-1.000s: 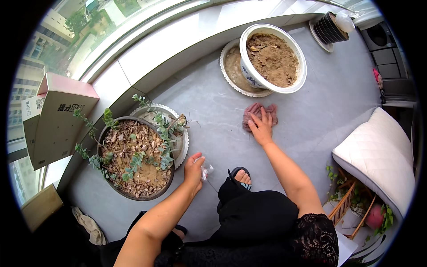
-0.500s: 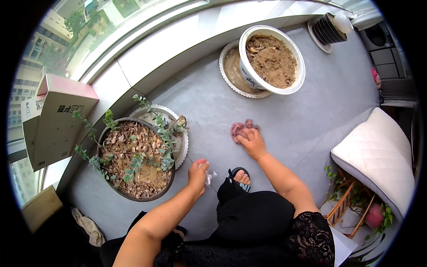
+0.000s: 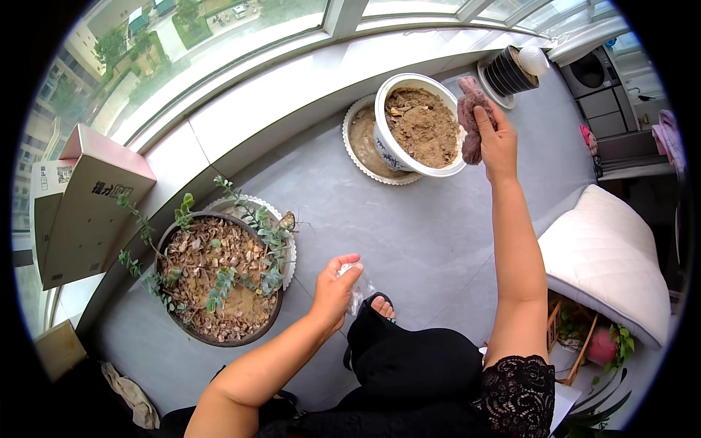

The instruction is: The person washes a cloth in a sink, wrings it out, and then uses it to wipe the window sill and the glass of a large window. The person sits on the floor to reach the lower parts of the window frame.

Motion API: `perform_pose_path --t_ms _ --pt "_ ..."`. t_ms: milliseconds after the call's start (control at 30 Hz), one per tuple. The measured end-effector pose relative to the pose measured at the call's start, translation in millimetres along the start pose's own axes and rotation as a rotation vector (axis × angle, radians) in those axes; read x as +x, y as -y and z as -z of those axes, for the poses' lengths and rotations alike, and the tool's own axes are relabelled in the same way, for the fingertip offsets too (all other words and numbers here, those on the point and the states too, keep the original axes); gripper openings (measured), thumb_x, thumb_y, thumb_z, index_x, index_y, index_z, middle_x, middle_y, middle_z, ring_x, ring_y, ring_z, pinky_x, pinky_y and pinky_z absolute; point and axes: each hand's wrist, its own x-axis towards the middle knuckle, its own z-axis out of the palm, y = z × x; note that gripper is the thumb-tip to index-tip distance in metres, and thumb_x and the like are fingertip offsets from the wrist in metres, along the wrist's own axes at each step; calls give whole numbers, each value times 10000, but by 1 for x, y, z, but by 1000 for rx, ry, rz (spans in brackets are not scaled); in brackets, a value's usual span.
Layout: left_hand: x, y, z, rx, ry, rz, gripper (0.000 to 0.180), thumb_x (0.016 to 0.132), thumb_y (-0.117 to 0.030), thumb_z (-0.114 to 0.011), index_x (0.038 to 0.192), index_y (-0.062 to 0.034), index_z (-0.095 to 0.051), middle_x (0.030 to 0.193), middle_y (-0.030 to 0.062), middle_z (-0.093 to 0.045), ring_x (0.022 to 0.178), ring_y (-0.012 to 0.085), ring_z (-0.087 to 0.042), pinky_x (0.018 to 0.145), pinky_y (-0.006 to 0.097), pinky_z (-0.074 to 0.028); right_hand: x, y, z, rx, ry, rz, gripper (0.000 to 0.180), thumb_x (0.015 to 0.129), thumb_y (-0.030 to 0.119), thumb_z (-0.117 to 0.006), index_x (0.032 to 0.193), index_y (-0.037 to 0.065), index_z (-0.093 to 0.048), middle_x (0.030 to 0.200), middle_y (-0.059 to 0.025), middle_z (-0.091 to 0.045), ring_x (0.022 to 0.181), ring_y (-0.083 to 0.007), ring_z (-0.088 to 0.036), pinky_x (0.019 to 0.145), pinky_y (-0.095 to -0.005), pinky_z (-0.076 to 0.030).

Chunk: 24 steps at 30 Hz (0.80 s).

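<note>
A dusty-pink, soft fabric cloth point(image 3: 473, 120), bunched into a long, upright roll, is held in the right hand point(image 3: 499, 139), raised over the right rim of a round white ceramic pot with blue decoration point(image 3: 388, 150); whether it touches the rim cannot be told. The right fingers grip the cloth, thumb across its near face, partly hiding it; that arm reaches out nearly straight. The left arm is bent, and the left hand point(image 3: 336, 288) is curled around a crumpled piece of clear plastic point(image 3: 360, 290), which pokes out beside the fingers.

Just left of the right fingers lies the pot's dry brown soil point(image 3: 425, 128); beyond them stands a black ridged pot point(image 3: 507, 71). Left of the left fingers, a round dark pot point(image 3: 226, 342) bears trailing grey-green stems point(image 3: 221, 288). A white quilted cushion point(image 3: 606, 255) sits well right of them.
</note>
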Motion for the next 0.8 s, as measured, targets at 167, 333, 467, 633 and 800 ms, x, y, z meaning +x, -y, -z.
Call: perform_pose_path --t_ms 167,333,467,633,800 --pt "13 -20 -16 -11 28 -114 346 911 -192 -626 1209 -40 -540 910 20 -567 763 67 -502 639 233 -422 31 -33 5 -139 24 -23 328 948 243 -605 1160 -6 -624 1096 -81 -631 928 -154 -626 809 -283 -513" --pt "29 -33 -33 -33 47 -221 290 928 -168 -591 1197 -68 -546 807 -6 -545 635 70 -511 526 241 -446 -11 -7 -17 -150 -85 194 306 980 230 -552 1165 -5 -614 1071 -69 -646 919 -146 -630 772 -267 -534" --pt "37 0 -1 71 -121 -109 256 895 -110 -582 1147 -62 -570 804 -7 -548 615 72 -498 542 235 -440 -100 5 -51 -182 58 104 334 926 261 -632 1130 -4 -634 1149 -108 -600 1037 -215 -587 898 -315 -463" --pt "47 52 32 117 -316 44 225 881 -109 -566 1099 -58 -579 814 21 -553 623 99 -506 571 260 -465 -165 -104 -116 -330 376 -87 365 868 336 -669 1146 100 -660 1280 -134 -529 1206 -333 -466 993 -422 -388" --pt "55 82 60 66 -480 53 199 904 -128 -560 1084 -45 -576 839 39 -555 698 129 -536 598 291 -495 -205 -144 -167 -741 811 166 397 877 438 -586 1266 360 -578 1484 -35 -347 1323 -384 -311 929 -651 -327"
